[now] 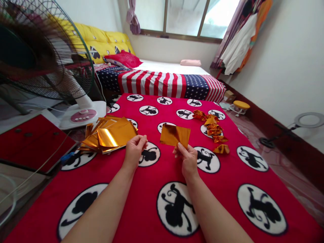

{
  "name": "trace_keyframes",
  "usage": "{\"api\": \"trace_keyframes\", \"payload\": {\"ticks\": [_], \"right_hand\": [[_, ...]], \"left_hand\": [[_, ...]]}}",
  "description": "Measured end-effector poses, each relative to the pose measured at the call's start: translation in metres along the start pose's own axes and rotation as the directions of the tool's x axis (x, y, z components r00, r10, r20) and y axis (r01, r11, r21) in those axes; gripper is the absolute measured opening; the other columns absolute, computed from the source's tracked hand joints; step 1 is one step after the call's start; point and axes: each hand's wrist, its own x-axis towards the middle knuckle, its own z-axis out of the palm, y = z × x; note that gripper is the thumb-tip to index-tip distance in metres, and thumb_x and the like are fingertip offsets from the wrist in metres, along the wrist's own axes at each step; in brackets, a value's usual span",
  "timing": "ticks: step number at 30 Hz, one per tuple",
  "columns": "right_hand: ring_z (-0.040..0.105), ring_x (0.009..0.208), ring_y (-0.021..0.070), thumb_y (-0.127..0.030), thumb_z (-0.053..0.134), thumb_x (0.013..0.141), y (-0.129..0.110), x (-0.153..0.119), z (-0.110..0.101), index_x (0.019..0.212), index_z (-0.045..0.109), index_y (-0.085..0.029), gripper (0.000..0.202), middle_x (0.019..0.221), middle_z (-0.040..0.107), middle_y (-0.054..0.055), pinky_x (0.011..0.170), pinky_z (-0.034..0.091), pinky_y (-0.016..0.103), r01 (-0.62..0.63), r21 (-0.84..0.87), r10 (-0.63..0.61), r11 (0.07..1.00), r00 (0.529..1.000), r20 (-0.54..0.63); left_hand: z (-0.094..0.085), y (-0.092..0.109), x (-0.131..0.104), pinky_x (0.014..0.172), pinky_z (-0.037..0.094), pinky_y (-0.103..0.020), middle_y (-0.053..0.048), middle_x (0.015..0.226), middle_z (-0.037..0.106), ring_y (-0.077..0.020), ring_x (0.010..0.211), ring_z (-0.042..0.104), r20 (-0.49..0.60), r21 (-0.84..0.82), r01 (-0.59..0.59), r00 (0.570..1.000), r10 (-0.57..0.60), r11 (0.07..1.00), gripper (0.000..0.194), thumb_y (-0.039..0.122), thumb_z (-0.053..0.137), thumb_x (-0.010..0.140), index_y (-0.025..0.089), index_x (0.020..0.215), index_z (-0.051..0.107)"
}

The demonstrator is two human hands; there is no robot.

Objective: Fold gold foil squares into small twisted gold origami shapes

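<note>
My right hand [186, 157] pinches the lower right edge of a shiny gold foil paper sheet [174, 134], lifted above the red cloth [141, 216]. To the left, my left hand [136, 148] is closed with thumb and fingers pressed together; whether anything small is between them is hidden. Just beyond it lies a fanned stack of gold foil papers [117, 133], next to the hand. Several folded gold foil pieces [214, 129] sit in a loose row right of my right hand.
A fan [83, 113] stands at the left by a red panel [35, 138]. A bed with a flag-patterned cover [162, 84] is at the back under the window. On the right floor are a yellow stool [241, 105] and a ring-light stand [267, 141].
</note>
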Motion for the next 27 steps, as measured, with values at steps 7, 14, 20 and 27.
{"api": "trace_keyframes", "payload": {"ticks": [7,14,20,27], "right_hand": [[0.053,0.048,0.0104,-0.045,0.070,0.079,0.002,-0.006,0.006,0.067,0.064,-0.017,0.031,0.059,0.065,0.001,0.047,0.038,0.022,0.036,-0.144,-0.014,0.989,0.988,0.152],[0.051,0.048,0.0101,-0.046,0.068,0.080,0.000,-0.007,0.007,0.066,0.063,-0.017,0.033,0.059,0.064,0.001,0.047,0.038,0.022,0.049,-0.182,-0.013,0.982,0.981,0.193],[0.052,0.048,0.0104,-0.046,0.067,0.080,0.000,-0.007,0.007,0.067,0.063,-0.017,0.032,0.060,0.064,0.001,0.047,0.037,0.022,0.053,-0.191,-0.015,0.980,0.980,0.198],[0.052,0.048,0.0109,-0.047,0.068,0.080,0.002,-0.006,0.007,0.067,0.063,-0.017,0.033,0.060,0.065,0.001,0.047,0.038,0.023,0.045,-0.200,-0.008,0.979,0.983,0.183]], "left_hand": [[0.008,0.000,-0.003,0.057,0.045,-0.017,-0.004,0.095,0.068,-0.0105,0.073,0.061,0.096,-0.038,-0.123,0.987,0.126,0.992,0.039,0.039,0.073,0.075,0.018,0.106,0.063],[0.004,-0.008,-0.003,0.060,0.047,-0.020,0.000,0.074,0.065,-0.0117,0.066,0.061,0.089,-0.001,-0.080,0.993,0.080,0.997,0.040,0.038,0.076,0.072,0.018,0.104,0.066],[0.004,-0.009,-0.003,0.060,0.048,-0.020,0.000,0.076,0.064,-0.0115,0.067,0.060,0.091,0.032,-0.105,0.991,0.101,0.994,0.037,0.036,0.078,0.070,0.019,0.101,0.068],[0.006,-0.003,-0.003,0.065,0.051,-0.020,-0.006,0.107,0.065,-0.0095,0.074,0.060,0.093,-0.002,-0.169,0.981,0.169,0.986,0.044,0.032,0.076,0.072,0.021,0.113,0.064]]}}
